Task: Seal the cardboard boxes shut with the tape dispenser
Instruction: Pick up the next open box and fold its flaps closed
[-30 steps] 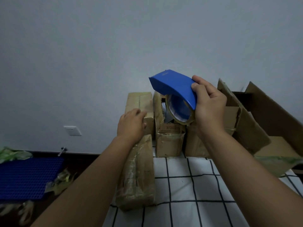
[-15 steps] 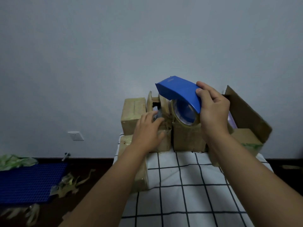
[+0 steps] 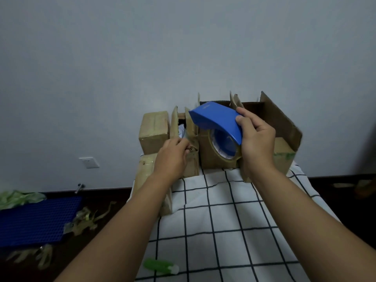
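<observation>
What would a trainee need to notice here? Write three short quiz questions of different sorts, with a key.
1. True or false: the right hand grips the blue plastic tape dispenser.
2. Which does the left hand touch? A) small open cardboard box B) green plastic bottle C) white wall socket
3. Fill in: the boxes stand on a white cloth with a black ____ pattern.

Key: 1 true; 2 A; 3 grid.

Two bare forearms, nothing worn

Both arms show bare from below the elbow to the wrist, with no sleeve, cuff or glove on either. The left hand and right hand carry no ring, watch or band that shows from here. The nails on the right fingers look short and plain.
</observation>
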A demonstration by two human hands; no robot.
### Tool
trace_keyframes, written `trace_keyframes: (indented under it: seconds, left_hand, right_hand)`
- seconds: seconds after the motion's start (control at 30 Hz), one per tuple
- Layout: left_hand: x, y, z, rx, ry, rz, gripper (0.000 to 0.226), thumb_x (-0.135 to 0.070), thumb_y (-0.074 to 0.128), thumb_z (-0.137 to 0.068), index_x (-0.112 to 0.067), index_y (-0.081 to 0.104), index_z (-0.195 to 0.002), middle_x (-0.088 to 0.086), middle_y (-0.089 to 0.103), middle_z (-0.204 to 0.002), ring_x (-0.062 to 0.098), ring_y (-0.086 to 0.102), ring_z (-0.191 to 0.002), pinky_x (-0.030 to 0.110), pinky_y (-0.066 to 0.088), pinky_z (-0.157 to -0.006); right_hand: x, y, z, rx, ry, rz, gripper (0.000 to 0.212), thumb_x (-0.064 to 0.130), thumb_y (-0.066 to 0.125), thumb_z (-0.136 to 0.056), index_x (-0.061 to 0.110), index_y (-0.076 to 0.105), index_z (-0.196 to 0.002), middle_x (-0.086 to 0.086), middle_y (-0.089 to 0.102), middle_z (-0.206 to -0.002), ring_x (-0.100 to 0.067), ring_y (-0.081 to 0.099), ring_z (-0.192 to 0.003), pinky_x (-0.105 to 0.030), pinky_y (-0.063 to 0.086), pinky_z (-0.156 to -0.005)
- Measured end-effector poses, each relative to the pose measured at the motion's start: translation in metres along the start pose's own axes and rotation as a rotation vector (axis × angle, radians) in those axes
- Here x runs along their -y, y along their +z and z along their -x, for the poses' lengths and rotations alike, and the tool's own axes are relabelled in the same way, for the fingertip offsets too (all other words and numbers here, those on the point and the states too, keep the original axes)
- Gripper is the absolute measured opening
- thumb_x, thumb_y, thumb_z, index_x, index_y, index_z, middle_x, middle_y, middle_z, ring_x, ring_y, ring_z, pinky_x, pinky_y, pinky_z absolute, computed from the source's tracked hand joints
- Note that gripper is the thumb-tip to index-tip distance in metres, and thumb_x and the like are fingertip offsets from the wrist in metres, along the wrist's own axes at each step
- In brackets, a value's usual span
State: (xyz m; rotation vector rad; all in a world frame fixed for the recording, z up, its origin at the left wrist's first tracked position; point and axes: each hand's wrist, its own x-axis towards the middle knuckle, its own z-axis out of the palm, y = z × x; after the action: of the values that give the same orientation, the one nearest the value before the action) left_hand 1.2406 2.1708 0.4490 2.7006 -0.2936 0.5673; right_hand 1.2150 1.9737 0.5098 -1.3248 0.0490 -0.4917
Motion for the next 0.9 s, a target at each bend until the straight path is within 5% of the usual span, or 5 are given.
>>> trace_keyframes:
  seconds: [0.3,0.43,0.6,0.9]
  left_hand:
    - [-0.045,-0.034,0.06,-0.071,0.023,0.027,0.007,-0.021,0.049,-0.099,-0.021,0.056,-0.1,-0.004,0.057,-0.102,0.018,0.045,-0.098,0.032,0.039,-0.075]
    - [-0.074,-0.052,0.104,-0.112,0.05,0.053,0.006,-0.019,0.051,-0.097,-0.021,0.056,-0.095,-0.012,0.05,-0.093,0.017,0.046,-0.092,0.034,0.041,-0.071]
    - [-0.113,-0.066,0.166,-0.158,0.09,0.062,0.006,-0.016,0.052,-0.097,-0.015,0.058,-0.098,-0.002,0.061,-0.101,0.021,0.05,-0.094,0.036,0.044,-0.07]
    - [-0.16,-0.056,0.239,-0.132,0.098,0.07,0.014,-0.017,0.053,-0.098,-0.014,0.062,-0.108,0.002,0.062,-0.109,0.023,0.052,-0.099,0.04,0.049,-0.073]
  right_hand:
    - [0.037,-0.047,0.055,0.009,-0.01,-0.023,0.02,0.021,0.062,-0.095,0.037,0.073,-0.095,0.012,0.07,-0.108,-0.005,0.064,-0.098,-0.016,0.053,-0.074]
    - [0.055,-0.071,0.085,-0.001,-0.016,-0.02,0.019,0.022,0.064,-0.094,0.038,0.074,-0.094,0.002,0.069,-0.116,-0.011,0.065,-0.101,-0.026,0.056,-0.085]
    - [0.075,-0.098,0.117,0.022,-0.02,-0.022,0.018,0.024,0.064,-0.093,0.039,0.073,-0.092,0.005,0.069,-0.113,-0.013,0.065,-0.104,-0.032,0.057,-0.088]
    - [0.089,-0.13,0.151,0.058,-0.033,-0.043,0.017,0.023,0.064,-0.093,0.037,0.074,-0.095,0.001,0.069,-0.115,-0.015,0.065,-0.104,-0.021,0.055,-0.076]
